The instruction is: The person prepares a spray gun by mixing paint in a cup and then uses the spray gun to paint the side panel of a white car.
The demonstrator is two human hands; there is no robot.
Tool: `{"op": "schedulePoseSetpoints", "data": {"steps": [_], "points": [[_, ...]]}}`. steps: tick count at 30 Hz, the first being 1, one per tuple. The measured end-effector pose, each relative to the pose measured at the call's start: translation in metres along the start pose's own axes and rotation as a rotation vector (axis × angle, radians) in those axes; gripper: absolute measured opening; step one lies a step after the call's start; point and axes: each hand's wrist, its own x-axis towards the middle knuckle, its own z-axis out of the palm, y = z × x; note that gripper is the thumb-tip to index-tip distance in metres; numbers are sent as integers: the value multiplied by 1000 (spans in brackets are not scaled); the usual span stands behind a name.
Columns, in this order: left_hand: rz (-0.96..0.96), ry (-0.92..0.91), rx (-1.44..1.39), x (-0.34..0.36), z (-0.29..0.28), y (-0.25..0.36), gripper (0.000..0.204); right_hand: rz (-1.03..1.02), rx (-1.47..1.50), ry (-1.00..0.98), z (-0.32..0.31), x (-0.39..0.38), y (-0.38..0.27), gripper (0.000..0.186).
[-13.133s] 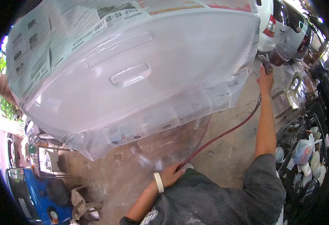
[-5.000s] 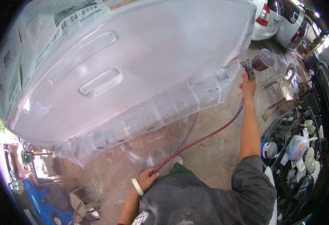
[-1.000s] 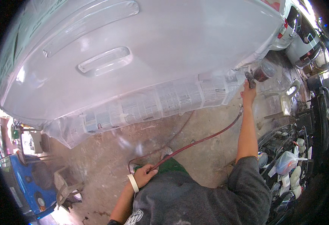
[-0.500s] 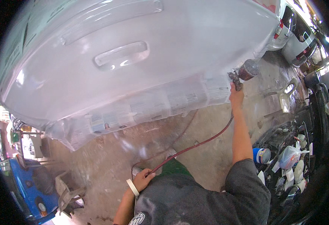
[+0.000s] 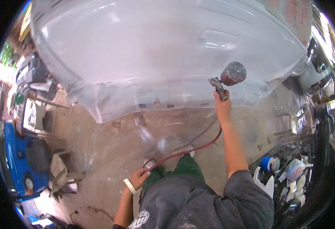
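Observation:
My right hand (image 5: 223, 105) is wrapped round the handle of a spray gun (image 5: 218, 87), held out in front of the vehicle panel. A dark, paint-caked cup (image 5: 234, 73) sits at the gun's upper right. Ahead stretches a broad whitish vehicle panel (image 5: 137, 49) with a recessed handle area (image 5: 219, 39). Masking paper (image 5: 129, 100) hangs along its lower edge under a pale coat. A red air hose (image 5: 182, 152) sags from the gun to my left hand (image 5: 138, 178), which is closed round it near my waist. A roll of pale tape (image 5: 130, 186) circles my left wrist.
A blue vehicle part (image 5: 16, 164) and a worn chair (image 5: 60, 170) stand at left. On the right, a blue-labelled can (image 5: 270, 164) and a plastic bag (image 5: 295, 170) lie among clutter. Another vehicle (image 5: 316, 76) is beyond. Concrete floor (image 5: 110, 141) surrounds my feet.
My right hand and the spray gun have moved left along the panel. My view has swung so the panel's handle area appears farther right. The left hand still grips the hose.

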Motion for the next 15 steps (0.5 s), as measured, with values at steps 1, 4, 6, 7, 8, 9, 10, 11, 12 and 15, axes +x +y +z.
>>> {"op": "schedulePoseSetpoints", "data": {"steps": [1,4,6,7,8,9,10,11,12,15], "points": [[13,29,-42,-9,-10,-16,34,-14,-2,-20,20,-10,-13,42],[19,117,-158,-32,-34,-63,33,-74,6,-92,80,-39,-50,41],[-23,171,-222,-49,-46,-83,33,-135,35,-150,117,-60,-77,40],[-46,199,-236,-57,-54,-90,33,-155,34,-174,136,-70,-94,40],[-72,223,-253,-66,-58,-93,33,-175,29,-201,152,-81,-110,40],[-98,248,-272,-75,-61,-99,33,-196,24,-228,169,-90,-123,40],[-89,266,-313,-80,-63,-107,33,-214,23,-244,185,-97,-132,40],[-79,288,-355,-85,-64,-117,33,-234,26,-264,203,-103,-141,40],[-70,311,-396,-90,-63,-126,32,-253,29,-284,220,-110,-150,40],[-90,359,-432,-104,-63,-145,31,-375,48,-320,266,-126,-175,41]]}}
